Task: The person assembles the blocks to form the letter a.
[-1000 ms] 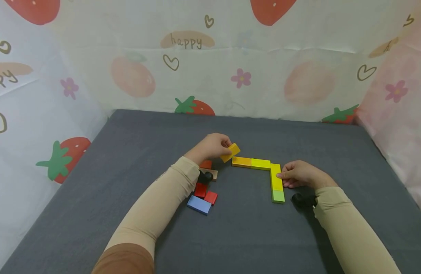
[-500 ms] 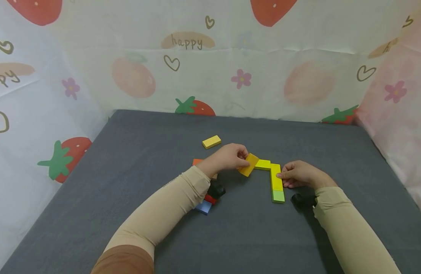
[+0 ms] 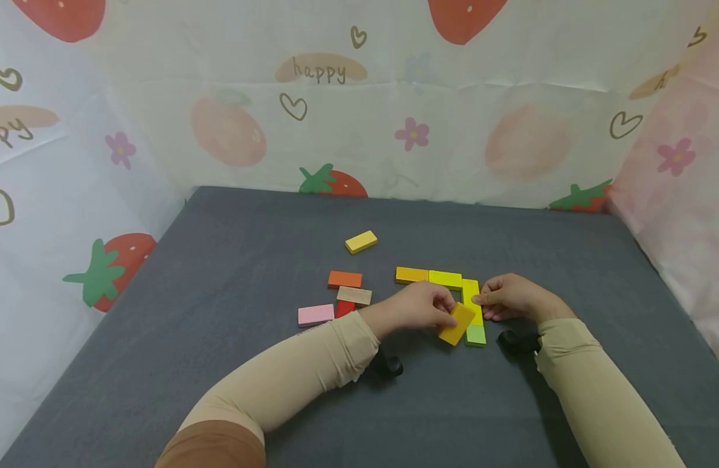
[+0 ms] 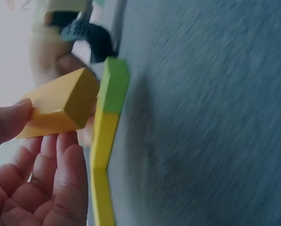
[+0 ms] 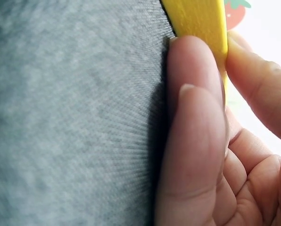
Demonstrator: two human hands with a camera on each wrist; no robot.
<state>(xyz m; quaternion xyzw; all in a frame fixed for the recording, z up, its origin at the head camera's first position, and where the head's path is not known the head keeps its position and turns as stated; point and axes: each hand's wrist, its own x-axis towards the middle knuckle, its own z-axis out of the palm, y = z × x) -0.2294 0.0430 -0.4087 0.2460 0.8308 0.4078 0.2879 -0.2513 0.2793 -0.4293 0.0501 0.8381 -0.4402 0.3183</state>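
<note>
My left hand [image 3: 418, 307] pinches an orange-yellow wooden block [image 3: 456, 325] between thumb and fingers. In the left wrist view the held block [image 4: 60, 104] is tilted, with its near end toward the green block [image 4: 114, 84]. My right hand [image 3: 516, 299] grips the yellow block [image 3: 471, 300], thumb on its top face and fingers against its right side. That yellow block lies lengthwise with the green one at its near end. From its far end a yellow block [image 3: 445, 280] and an orange-yellow block [image 3: 411, 275] run leftward, end to end, forming an L.
Left of the L lie loose blocks: orange [image 3: 344, 279], plain wood [image 3: 354, 297], red [image 3: 344, 309] and pink [image 3: 316, 315]. Farther back sits a pale yellow block [image 3: 361, 242]. The left forearm covers part of the dark grey cloth [image 3: 248, 260]; patterned curtains [image 3: 359, 130] stand behind.
My left hand has carried the orange-yellow block rightward and nearer, from beyond the row's left end to beside the green block. The right hand has stayed in place.
</note>
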